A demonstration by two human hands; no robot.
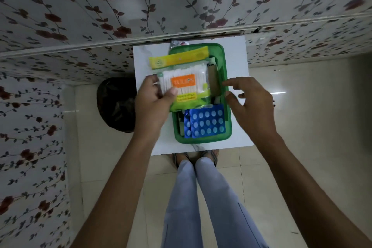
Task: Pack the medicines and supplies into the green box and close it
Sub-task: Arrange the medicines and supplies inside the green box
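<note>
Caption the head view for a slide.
Left hand lowers a cotton-swab pack into the green box; right hand hovers open.

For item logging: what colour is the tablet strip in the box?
Blue with pale round tablets, head view.

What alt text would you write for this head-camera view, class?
A left hand holds a pack of cotton swabs over an open green box on a white table. The right hand hovers open at the box's right rim. Blue blister strips lie inside.
</note>
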